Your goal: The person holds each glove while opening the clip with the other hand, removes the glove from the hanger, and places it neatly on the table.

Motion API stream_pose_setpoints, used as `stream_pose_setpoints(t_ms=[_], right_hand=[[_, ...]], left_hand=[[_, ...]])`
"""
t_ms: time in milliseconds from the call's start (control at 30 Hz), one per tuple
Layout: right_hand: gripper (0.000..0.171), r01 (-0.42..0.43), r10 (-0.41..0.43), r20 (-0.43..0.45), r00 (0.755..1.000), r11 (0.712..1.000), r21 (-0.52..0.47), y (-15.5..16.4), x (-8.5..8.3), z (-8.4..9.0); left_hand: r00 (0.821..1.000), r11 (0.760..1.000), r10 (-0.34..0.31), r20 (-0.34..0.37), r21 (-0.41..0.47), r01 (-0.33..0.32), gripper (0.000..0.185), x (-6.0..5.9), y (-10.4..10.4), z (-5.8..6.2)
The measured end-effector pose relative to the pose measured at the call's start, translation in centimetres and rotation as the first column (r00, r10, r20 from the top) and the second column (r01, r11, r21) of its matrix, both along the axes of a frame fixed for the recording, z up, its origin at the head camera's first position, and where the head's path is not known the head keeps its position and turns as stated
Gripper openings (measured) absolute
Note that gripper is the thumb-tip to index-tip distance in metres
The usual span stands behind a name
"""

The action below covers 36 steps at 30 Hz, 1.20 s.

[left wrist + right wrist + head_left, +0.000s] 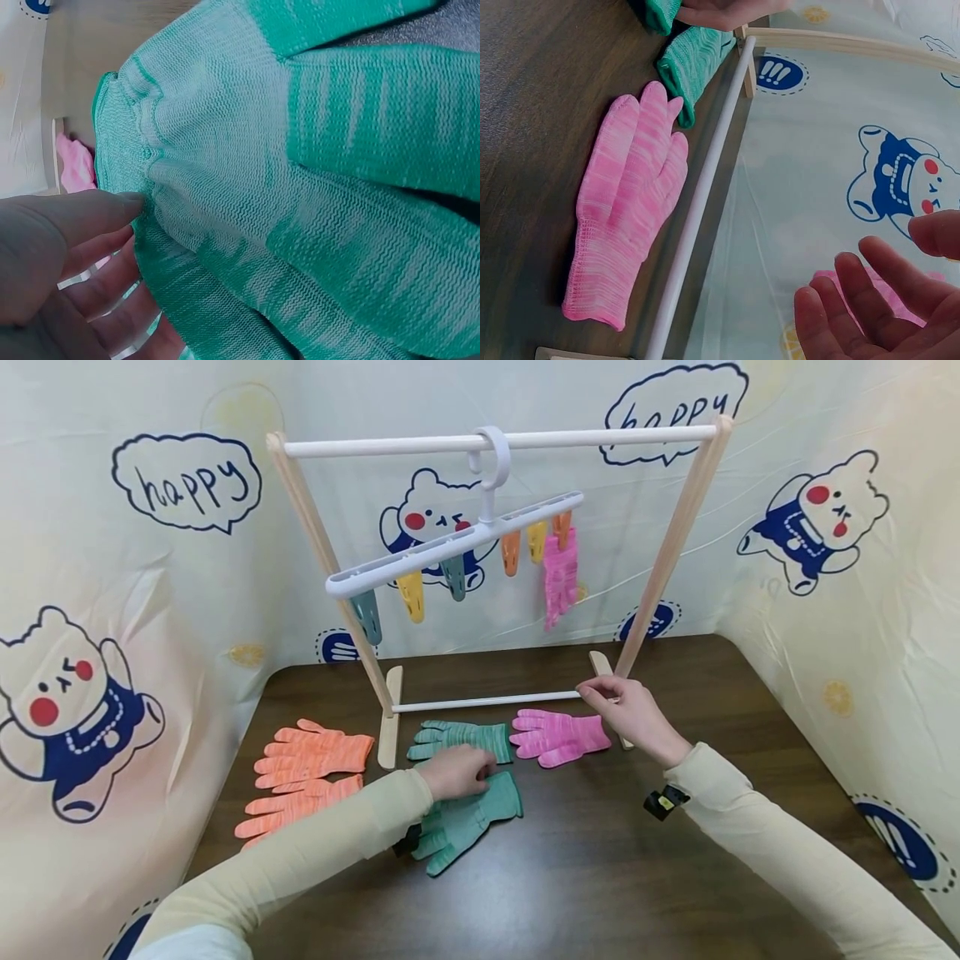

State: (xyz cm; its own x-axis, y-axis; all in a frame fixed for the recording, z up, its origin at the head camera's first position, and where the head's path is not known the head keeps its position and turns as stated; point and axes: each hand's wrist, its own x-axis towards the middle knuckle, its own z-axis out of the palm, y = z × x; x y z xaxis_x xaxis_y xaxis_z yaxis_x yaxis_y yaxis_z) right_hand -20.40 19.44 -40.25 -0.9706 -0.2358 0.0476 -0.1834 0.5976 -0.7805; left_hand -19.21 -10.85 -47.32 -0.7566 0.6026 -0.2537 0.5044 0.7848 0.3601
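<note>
Left hand [455,772] pinching green glove [468,822], cuff toward 1 o'clock; right hand [628,714] open, pink glove [558,737] at 9 o'clock.

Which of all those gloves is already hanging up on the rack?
One pink glove, clipped at the right end of the white peg hanger. The other pink glove, the green and the orange ones lie on the table.

Head view high, looking down over table [600,860]; wrist views close; pink glove [626,217] shared.
</note>
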Motion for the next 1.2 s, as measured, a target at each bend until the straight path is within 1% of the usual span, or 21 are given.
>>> stream_pose_setpoints(t_ms=[167, 300, 467, 633, 767, 967, 1100, 1200], right_hand=[[0.039, 0.0, 0.0, -0.002, 1.0, 1.0, -0.004, 0.0, 0.0, -0.3], [0.04, 0.001, -0.001, 0.008, 1.0, 1.0, -0.005, 0.1, 0.0, -0.4], [0.04, -0.001, 0.001, 0.006, 1.0, 1.0, -0.007, 0.1, -0.1, -0.4], [0.039, -0.01, 0.01, -0.008, 1.0, 1.0, -0.012, -0.1, -0.3, -0.1], [0.038, -0.019, 0.018, -0.025, 1.0, 0.999, -0.027, -0.3, -0.5, 0.4], [0.04, -0.017, 0.016, -0.026, 1.0, 1.0, -0.026, -0.5, -1.0, 1.2], [0.041, -0.021, 0.02, -0.029, 0.999, 0.999, -0.035, -0.6, -1.4, 1.7], [0.04, -0.031, 0.03, -0.041, 0.999, 0.999, -0.039, -0.7, -1.7, 2.2]], left_hand=[[1.0, 1.0, 0.007, -0.015, -0.01, -0.007, 0.009, 0.1, -0.1, -0.2], [0.999, 1.0, 0.014, -0.038, -0.008, -0.014, 0.011, 0.4, 0.0, 0.1], [0.997, 1.0, 0.011, -0.081, 0.013, -0.01, 0.005, 0.6, 0.1, 0.5], [0.994, 0.999, 0.024, -0.107, 0.045, -0.019, 0.008, 0.2, 0.3, 0.9], [0.992, 0.997, 0.037, -0.12, 0.067, -0.03, 0.008, -0.4, 0.4, 1.8], [0.985, 0.989, 0.085, -0.15, 0.13, -0.066, 0.011, -1.1, 0.7, 3.2], [0.98, 0.977, 0.138, -0.141, 0.182, -0.112, 0.015, -1.5, 0.8, 3.4], [0.975, 0.961, 0.182, -0.124, 0.233, -0.149, 0.015, -1.6, 0.9, 3.4]])
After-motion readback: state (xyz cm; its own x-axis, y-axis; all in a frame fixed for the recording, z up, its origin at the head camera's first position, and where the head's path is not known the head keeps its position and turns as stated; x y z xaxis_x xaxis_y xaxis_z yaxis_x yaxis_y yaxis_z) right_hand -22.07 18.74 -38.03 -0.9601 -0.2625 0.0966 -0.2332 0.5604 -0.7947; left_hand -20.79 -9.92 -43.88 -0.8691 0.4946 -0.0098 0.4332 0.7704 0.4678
